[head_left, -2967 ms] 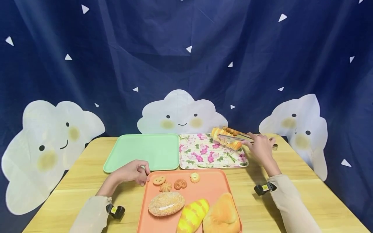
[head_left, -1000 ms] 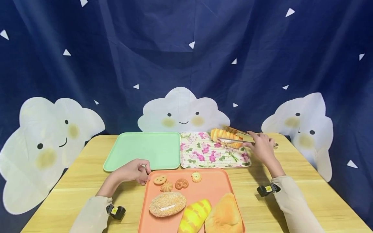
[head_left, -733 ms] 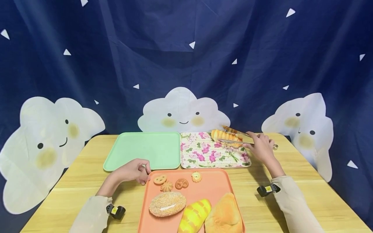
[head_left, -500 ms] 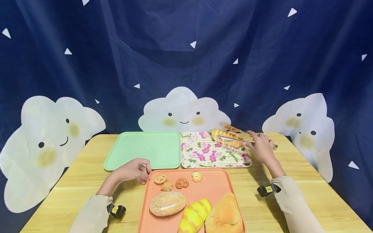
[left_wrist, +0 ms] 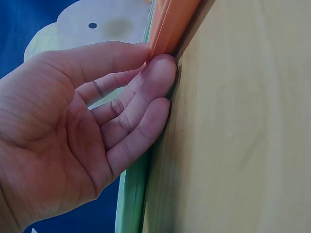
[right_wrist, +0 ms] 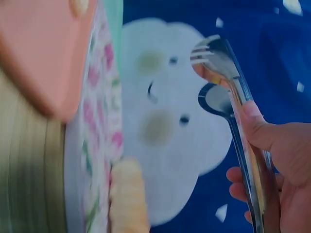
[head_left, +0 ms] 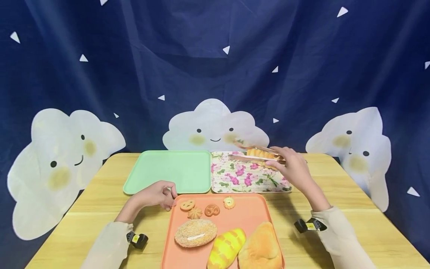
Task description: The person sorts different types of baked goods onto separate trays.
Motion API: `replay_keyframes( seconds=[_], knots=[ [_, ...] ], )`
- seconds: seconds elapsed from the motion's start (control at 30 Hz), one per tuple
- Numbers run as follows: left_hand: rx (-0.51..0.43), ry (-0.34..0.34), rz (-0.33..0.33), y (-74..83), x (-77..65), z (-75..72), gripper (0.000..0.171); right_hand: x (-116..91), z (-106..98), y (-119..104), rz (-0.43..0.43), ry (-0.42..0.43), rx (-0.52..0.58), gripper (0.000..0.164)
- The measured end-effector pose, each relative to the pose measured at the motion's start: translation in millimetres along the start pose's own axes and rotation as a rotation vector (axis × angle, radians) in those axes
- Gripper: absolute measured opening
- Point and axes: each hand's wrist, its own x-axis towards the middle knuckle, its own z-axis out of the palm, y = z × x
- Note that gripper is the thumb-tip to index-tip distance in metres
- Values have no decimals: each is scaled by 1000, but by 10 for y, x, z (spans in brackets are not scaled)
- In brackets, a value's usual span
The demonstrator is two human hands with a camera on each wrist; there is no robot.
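Observation:
My right hand [head_left: 293,168] grips metal tongs [right_wrist: 221,60], which stand slightly parted with nothing between their tips in the right wrist view. Below them, a ridged golden bread roll [head_left: 260,153] lies on the back right part of the floral tray [head_left: 235,173]; the tongs and my hand partly cover it in the head view. With thumb and index finger, my left hand [left_wrist: 53,126] pinches the far left corner of the orange tray [left_wrist: 167,26], its other fingers bent beneath.
On the orange tray lie several small cookies [head_left: 212,210], a crumb-coated oval bun [head_left: 196,233], a yellow patterned bread [head_left: 226,248] and a big golden bun [head_left: 261,248]. A green tray [head_left: 171,170] adjoins the floral one. A dark blue curtain [head_left: 188,74] hangs behind the wooden table [head_left: 322,209].
The tongs have let go of the bread roll, which stays on the floral tray. My right hand has lifted them and shifted left. My left hand keeps hold of the orange tray's corner.

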Motion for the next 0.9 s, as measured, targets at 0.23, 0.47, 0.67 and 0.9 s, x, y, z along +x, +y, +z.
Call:
replay_keyframes(
  seconds=[0.23, 0.47, 0.67, 0.9],
  knots=[
    [-4, 10, -10, 21, 8, 2, 12, -70, -18, -440, -174, -78, 107, 58],
    [8, 15, -12, 21, 7, -1, 14, -175, -14, -758, -279, -240, 169, 57],
    [9, 17, -13, 27, 5, -1, 12, -231, 30, -894, -351, -318, 169, 68],
    [13, 14, -11, 24, 5, -5, 14, -270, 87, -972, -467, -358, 144, 70]
  ],
)
